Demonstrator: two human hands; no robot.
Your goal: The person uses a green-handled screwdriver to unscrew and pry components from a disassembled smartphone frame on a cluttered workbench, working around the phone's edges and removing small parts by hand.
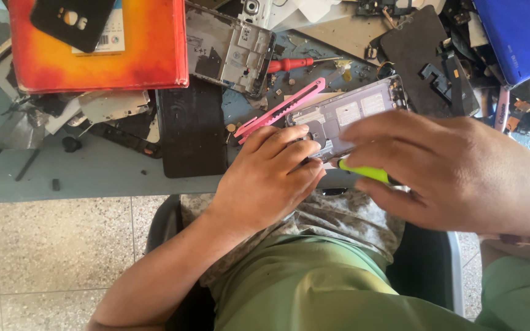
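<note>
A grey-blue worktable [93, 171] lies beyond the fingers, its edge running beneath them. Nearer than the fingers, a beige tiled floor [50, 245] (speckled, pale joints) shows in daylight.

Opened grey phone frame [348, 116] (table edge)
</note>
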